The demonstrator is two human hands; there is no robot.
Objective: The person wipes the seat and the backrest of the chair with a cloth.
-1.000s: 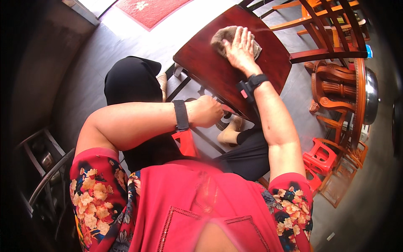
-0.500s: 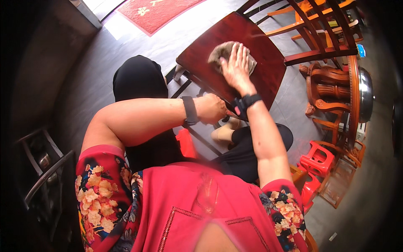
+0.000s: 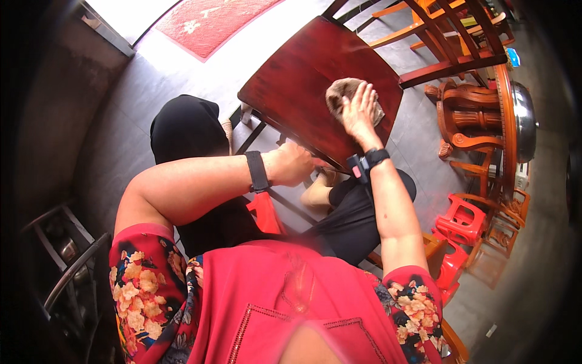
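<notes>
A dark reddish-brown wooden chair (image 3: 291,79) stands in front of me, its glossy seat facing up and its slatted back at the upper right. Pressed flat on a crumpled grey-brown cloth (image 3: 341,97), my right hand (image 3: 362,115) has its fingers stretched out over it. The cloth lies on the right part of the seat. At the near edge of the seat, my left hand (image 3: 292,164) is closed with curled fingers on the chair; its fingertips are partly hidden.
A red floor mat (image 3: 209,27) lies at the bright doorway. To the right are a carved wooden table (image 3: 503,121) with a shiny metal lid (image 3: 523,121), and red plastic stools (image 3: 462,219). A metal rack (image 3: 66,242) stands at the left. Something red (image 3: 265,212) shows between my legs.
My right hand and the cloth have slid to the right across the seat. My left hand stays at the chair's near edge. The whole view has shifted slightly.
</notes>
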